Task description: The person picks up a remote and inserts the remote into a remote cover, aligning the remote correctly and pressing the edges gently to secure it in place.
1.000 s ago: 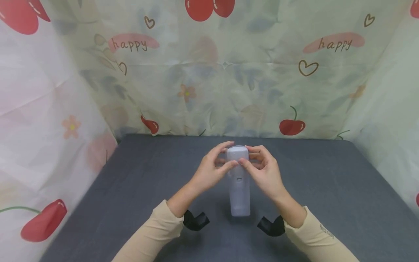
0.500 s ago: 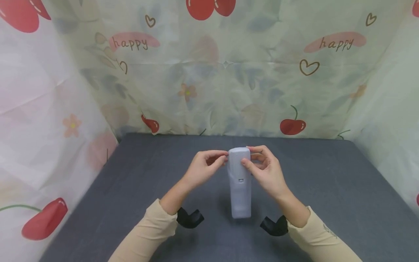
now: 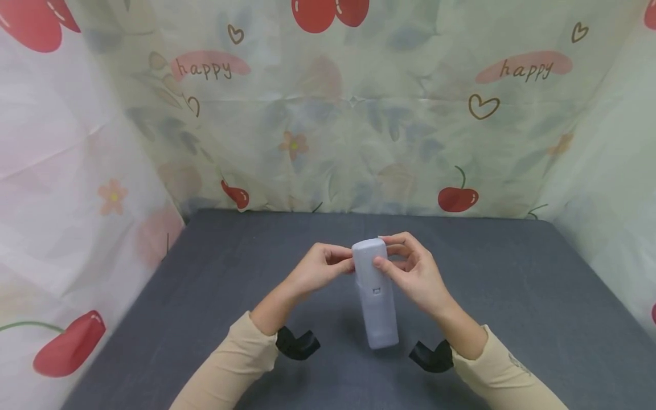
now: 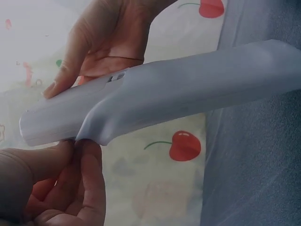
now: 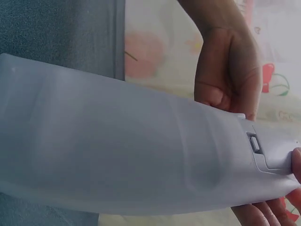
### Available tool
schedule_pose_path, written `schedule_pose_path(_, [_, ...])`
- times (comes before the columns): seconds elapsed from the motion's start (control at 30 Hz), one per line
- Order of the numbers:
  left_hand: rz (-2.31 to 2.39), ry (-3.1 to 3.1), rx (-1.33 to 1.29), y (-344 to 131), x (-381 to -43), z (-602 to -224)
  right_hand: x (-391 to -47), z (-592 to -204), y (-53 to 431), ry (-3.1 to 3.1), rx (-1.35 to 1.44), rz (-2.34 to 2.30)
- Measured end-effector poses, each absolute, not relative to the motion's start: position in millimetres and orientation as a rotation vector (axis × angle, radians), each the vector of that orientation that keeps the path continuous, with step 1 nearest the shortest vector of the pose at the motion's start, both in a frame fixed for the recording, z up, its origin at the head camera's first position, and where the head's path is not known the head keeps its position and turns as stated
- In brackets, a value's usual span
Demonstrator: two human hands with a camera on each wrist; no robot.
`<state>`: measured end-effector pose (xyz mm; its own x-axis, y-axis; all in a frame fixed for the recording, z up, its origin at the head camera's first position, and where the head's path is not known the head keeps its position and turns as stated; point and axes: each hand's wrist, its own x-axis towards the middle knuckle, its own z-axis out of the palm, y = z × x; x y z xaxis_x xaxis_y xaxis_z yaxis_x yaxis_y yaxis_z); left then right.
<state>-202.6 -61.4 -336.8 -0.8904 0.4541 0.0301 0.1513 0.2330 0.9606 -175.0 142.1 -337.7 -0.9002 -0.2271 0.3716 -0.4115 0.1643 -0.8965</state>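
A pale, long remote control (image 3: 370, 259) with a battery-cover latch is held above the table, its back toward the head camera. A translucent, close-fitting sleeve (image 3: 380, 327) covers its lower part, while the upper end is bare. My right hand (image 3: 421, 279) grips that upper end from the right, thumb on the back. From the left, my left hand (image 3: 316, 272) pinches at the side. The left wrist view shows the left fingertips (image 4: 89, 148) at the sleeve's rim. The right wrist view has the sleeve (image 5: 113, 146) filling much of it; the keypad side is not visible.
A dark grey cloth-covered table (image 3: 246, 245) lies beneath. Printed curtains (image 3: 328, 125) with cherries and hearts enclose its back and sides. Black curved pieces, one on the left (image 3: 298, 344) and one on the right (image 3: 433, 357), stick out from the wrists.
My left hand has moved from the front of the upper end to its left side and now pinches there. The remote has lowered slightly, and its top leans left.
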Motion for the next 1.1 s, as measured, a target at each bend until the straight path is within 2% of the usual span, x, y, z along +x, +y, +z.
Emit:
schedule_pose_path(0.5, [1.69,2.254,0.617,-62.6,-204.7,-338.3,-175.3,-340.9,143.3,-2.297,0.721,1.815])
schedule_pose_path(0.83, [1.959,2.346,0.392,-52.7,-204.9,-341.3,-179.7,-341.9,140.5,-2.337,0.702,1.8])
schedule_pose_path(1.1, [2.151,2.541,0.503,-46.3,-199.4,-341.6,-178.5,-339.4,136.9,-2.381,0.658,1.742])
